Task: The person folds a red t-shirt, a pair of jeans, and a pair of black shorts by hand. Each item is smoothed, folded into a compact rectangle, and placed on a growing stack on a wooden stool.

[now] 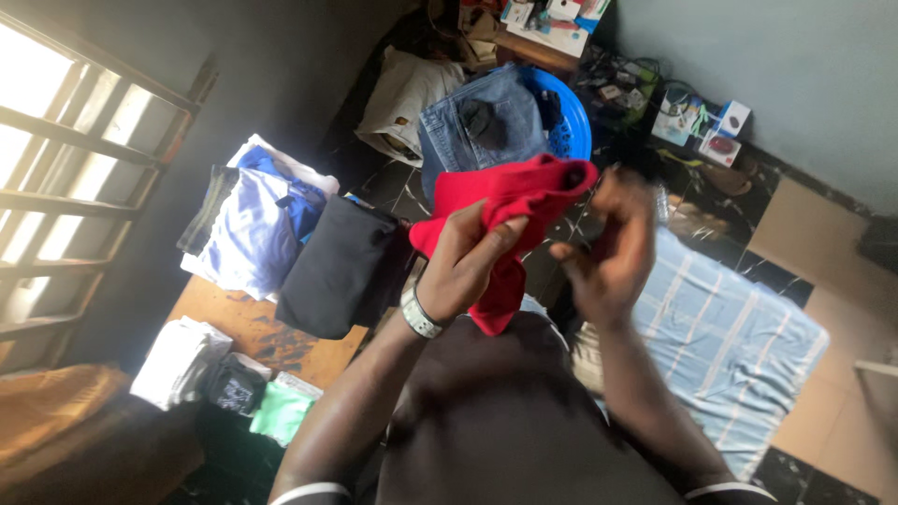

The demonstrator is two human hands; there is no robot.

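A red cloth garment point(505, 201) is held up in front of me at chest height. My left hand point(468, 266), with a wristwatch on its wrist, grips the red garment from the left side. My right hand point(613, 248) is motion-blurred at the garment's right edge, fingers curled toward the cloth; whether it grips the cloth is unclear. Part of the garment hangs down between my hands.
A wooden table point(248, 327) on the left carries folded clothes: a blue-and-white shirt point(248, 224), a black garment point(337, 266), white and green pieces. Jeans point(482, 122) lie over a blue basket point(571, 122). A light blue striped sheet point(730, 337) lies on the floor at right.
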